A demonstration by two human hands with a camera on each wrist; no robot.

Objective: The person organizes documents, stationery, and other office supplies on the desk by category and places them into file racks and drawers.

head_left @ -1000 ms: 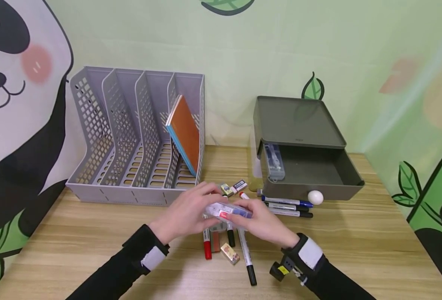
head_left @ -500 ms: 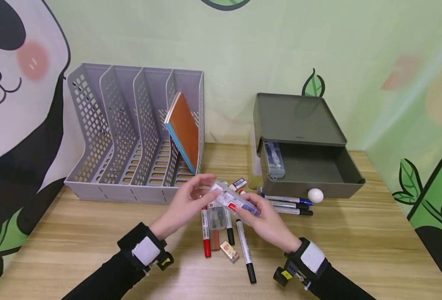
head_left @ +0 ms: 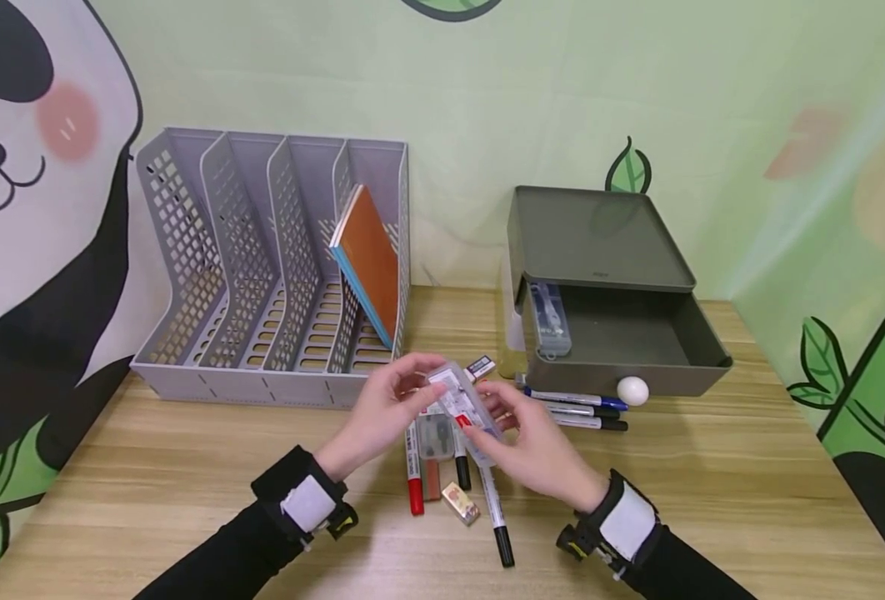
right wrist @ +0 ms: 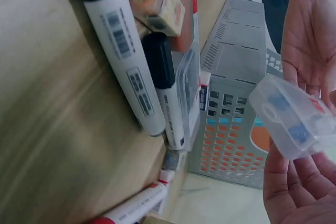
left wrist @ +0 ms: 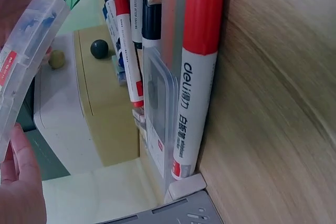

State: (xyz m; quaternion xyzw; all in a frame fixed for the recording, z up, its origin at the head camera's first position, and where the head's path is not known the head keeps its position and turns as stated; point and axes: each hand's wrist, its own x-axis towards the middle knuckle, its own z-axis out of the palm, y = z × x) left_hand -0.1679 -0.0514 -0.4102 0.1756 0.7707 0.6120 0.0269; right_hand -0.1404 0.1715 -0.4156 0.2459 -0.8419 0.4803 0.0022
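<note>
Left hand [head_left: 382,407] and right hand [head_left: 540,450] both pinch clear oblong hard-plastic case [head_left: 461,402], at eight o'clock from dark-grey plastic drawer box [head_left: 600,237]. Probably light, stiff, slick, crackable; best gripped by long edges.

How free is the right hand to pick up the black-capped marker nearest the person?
Probably not quite: the right hand holds the clear case. Still, nothing covers the near end of the black-capped marker.

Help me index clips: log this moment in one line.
left hand: holds case | right hand: holds same case | drawer: open | orange book: in rack
</note>
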